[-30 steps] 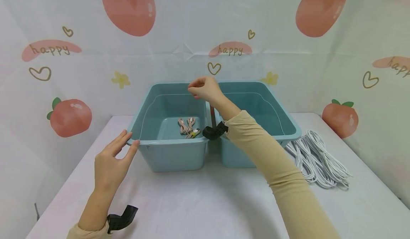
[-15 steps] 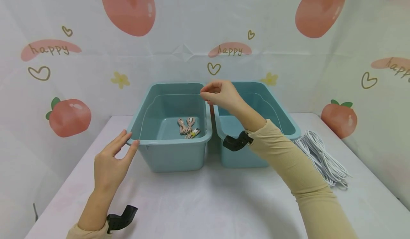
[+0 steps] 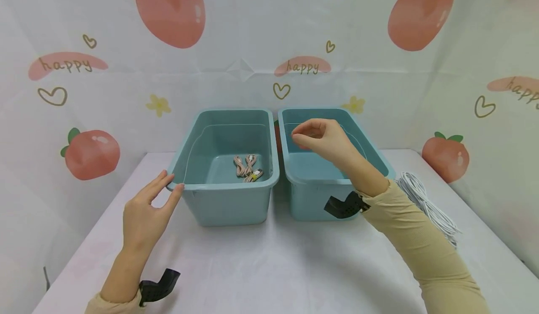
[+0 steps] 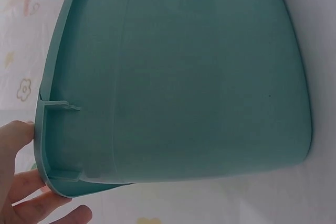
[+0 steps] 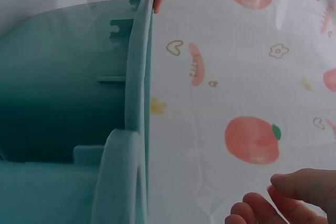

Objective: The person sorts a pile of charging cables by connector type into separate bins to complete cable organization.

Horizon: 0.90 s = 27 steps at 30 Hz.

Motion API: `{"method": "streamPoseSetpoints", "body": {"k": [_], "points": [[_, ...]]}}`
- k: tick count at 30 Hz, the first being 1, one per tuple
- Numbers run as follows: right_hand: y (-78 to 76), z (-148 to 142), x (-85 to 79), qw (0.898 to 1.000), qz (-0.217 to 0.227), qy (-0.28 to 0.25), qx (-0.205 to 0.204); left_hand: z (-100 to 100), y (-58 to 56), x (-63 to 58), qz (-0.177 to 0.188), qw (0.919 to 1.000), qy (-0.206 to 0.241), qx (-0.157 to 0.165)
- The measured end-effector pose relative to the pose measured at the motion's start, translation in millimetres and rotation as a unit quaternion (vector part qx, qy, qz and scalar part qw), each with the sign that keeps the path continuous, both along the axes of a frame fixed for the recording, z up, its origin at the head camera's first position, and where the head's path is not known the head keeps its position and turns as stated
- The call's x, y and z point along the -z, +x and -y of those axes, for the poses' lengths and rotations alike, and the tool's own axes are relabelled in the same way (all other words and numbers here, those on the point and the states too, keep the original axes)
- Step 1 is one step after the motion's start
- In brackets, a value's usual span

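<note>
In the head view, a light-blue plastic bin [image 3: 231, 206] stands on the left, with several small bundled beige cables [image 3: 240, 165] on its floor, one bearing a yellow-and-black piece. My left hand [image 3: 145, 215] holds that bin's near-left corner, thumb on the front rim and fingers along the side; the left wrist view shows its fingers [image 4: 34, 203] around the corner. Over a second light-blue bin [image 3: 311, 199], my right hand [image 3: 326, 138] hovers with its fingers loosely bent. In the right wrist view its thumb [image 5: 302, 182] is close to the index fingertip, and nothing shows between them.
Coiled white cables [image 3: 429, 208] lie on the table [image 3: 252, 267] to the right of the second bin, partly behind the right sleeve [image 3: 417, 239]. A narrow gap separates the two bins. A printed cloth [image 3: 236, 33] hangs behind the table.
My right hand has moved right and lower, from above the left bin's inner rim to over the right bin. The left hand has stayed at its corner; the cables have not moved.
</note>
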State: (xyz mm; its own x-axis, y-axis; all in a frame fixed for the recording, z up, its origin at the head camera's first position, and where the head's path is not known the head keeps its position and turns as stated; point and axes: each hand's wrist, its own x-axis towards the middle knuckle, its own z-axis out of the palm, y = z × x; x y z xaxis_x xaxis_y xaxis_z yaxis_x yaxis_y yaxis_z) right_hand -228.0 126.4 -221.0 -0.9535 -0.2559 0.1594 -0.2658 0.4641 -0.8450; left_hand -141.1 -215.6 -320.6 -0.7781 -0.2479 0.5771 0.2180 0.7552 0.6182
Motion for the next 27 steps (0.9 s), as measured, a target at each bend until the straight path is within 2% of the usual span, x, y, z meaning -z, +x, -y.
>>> {"method": "streamPoseSetpoints", "body": {"k": [11,21,24,27], "points": [[17.7,-49.5,9.8,1.0,0.008,0.002,0.026,-0.9,0.7,-3.9,0.012,0.9999,0.003,0.004],[32.0,-94.9,23.1,0.998,0.009,-0.035,0.05,-1.2,2.2,-7.6,0.026,0.9996,-0.012,0.004],[36.2,-109.8,27.0,0.996,0.006,-0.052,0.071,-3.5,2.2,-10.3,0.021,0.9993,-0.031,0.004],[39.9,-125.1,31.7,0.991,0.01,-0.109,0.08,-9.6,1.6,-15.5,-0.002,0.9989,-0.044,0.015]]}}
